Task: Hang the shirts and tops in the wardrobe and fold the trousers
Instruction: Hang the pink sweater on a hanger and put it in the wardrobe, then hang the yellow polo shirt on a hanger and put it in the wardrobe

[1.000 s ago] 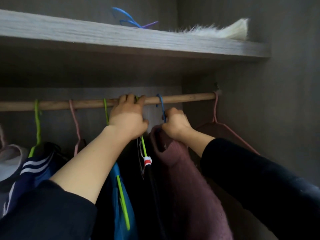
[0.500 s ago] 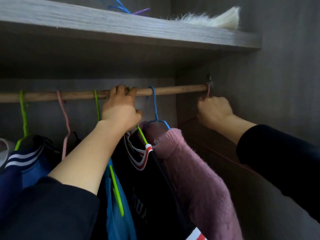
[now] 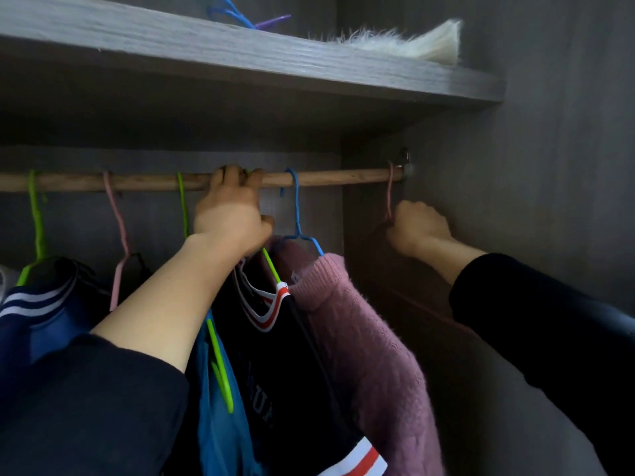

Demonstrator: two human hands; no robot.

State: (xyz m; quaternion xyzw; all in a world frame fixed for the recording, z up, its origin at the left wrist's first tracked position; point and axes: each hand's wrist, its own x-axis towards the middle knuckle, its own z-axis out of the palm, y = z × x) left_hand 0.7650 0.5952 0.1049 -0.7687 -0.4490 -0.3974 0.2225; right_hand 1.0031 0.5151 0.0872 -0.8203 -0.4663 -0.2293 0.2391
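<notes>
Up at the wooden rail (image 3: 343, 175), the person's left hand (image 3: 230, 214) has its fingers (image 3: 237, 173) curled over the top of the bar, gripping it; a green hanger (image 3: 271, 266) slants out from beneath the palm. Just right of that hand a blue hanger (image 3: 297, 207) hooks over the rail, carrying a pink sweater (image 3: 343, 321) whose collar sits close under the wrist; I cannot tell if they touch. Well apart, at the rail's far end by the wall, the right hand (image 3: 417, 228) is a tight fist round the neck of a pink hanger (image 3: 390, 194), its hook over the bar above the knuckles. What hangs on it is too dark to tell.
</notes>
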